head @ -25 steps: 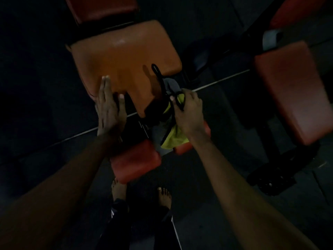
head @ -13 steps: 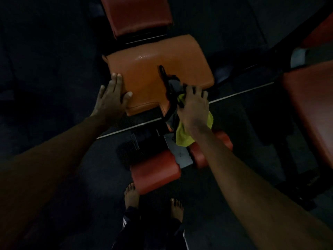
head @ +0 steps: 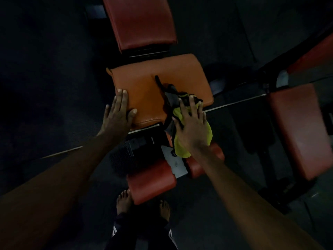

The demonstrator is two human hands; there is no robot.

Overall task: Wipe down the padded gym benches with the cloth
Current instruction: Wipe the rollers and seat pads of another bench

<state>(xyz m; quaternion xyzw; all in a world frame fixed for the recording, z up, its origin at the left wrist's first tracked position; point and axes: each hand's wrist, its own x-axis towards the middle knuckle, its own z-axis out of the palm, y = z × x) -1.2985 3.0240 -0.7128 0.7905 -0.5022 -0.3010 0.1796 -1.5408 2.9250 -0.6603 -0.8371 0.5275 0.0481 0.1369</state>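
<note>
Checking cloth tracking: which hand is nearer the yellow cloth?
Right. The right hand presses the cloth, fingers spread; the left hand rests flat on the orange pad, apart from it.

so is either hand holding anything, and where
Nothing gripped: right hand presses the top of the yellow cloth onto the orange pad; left hand lies flat.

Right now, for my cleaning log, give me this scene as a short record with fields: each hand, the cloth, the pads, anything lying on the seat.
left hand: flat, fingers straight, on the near left edge of the orange padded vinyl seat
right hand: fingers spread, pressing the yellow-green cloth at the seat's near right corner
cloth: bunched, hanging partly past the seat's near edge
on seat: black strap beside the cloth
other pads: dark red back pad beyond the seat; red bench pad at right, untouched
</note>
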